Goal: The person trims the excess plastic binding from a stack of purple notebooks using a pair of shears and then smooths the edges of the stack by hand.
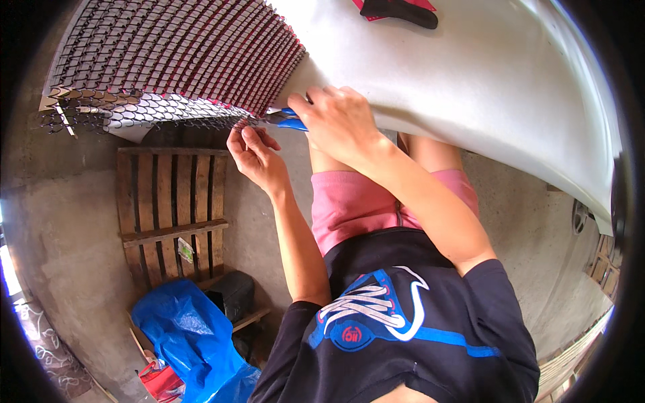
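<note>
A black and dark red mesh of linked rows [181, 50] lies over the left part of a white surface, and its front edge hangs down past the rim. My right hand [342, 124] is closed around blue-handled pliers [290, 123], whose dark jaws point left at the corner of the mesh. Just below that corner, my left hand [256, 151] is closed, thumb and fingers pinching the hanging edge of the mesh beside the jaws. What the jaws grip is too small to make out.
The white table [457, 74] curves across the top, with a black and red item [400, 12] at its far side. On the floor to the left are a wooden pallet [173, 232], a blue plastic sheet [191, 336] and a dark container [234, 295].
</note>
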{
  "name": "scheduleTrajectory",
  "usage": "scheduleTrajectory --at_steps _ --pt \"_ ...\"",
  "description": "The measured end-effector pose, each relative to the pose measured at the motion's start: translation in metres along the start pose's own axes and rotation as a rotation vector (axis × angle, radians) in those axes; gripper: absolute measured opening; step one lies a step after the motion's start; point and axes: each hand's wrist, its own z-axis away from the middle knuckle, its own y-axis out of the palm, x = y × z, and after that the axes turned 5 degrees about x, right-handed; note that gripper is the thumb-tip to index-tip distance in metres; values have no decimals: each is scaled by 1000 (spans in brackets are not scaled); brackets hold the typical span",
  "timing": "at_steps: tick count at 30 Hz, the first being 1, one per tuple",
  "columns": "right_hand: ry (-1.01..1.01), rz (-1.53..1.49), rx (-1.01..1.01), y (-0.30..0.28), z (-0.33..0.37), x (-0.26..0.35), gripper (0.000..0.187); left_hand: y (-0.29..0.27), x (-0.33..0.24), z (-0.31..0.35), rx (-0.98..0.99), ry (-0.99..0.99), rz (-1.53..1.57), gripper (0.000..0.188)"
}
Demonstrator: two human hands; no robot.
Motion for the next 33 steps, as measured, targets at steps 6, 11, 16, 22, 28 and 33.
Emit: scheduleTrajectory --at_steps 6,11,16,22,28,33 --pt "-39 68 -234 -10 1 0 15 -2 -5 5 51 -45 68 29" --pt "-55 41 -230 -1 -4 2 17 -5 -9 4 79 -55 63 28" --pt "-27 26 -145 3 -8 7 30 -4 -10 4 62 -77 70 26" --pt "-4 -45 77 -4 -12 -1 13 -2 -9 5 13 -171 261 26" --pt "-57 62 -195 -21 -3 -6 24 -19 -6 6 -55 -609 1091 28" --pt "-63 40 -206 -17 -7 -3 29 -5 -33 -5 -186 -598 998 39"
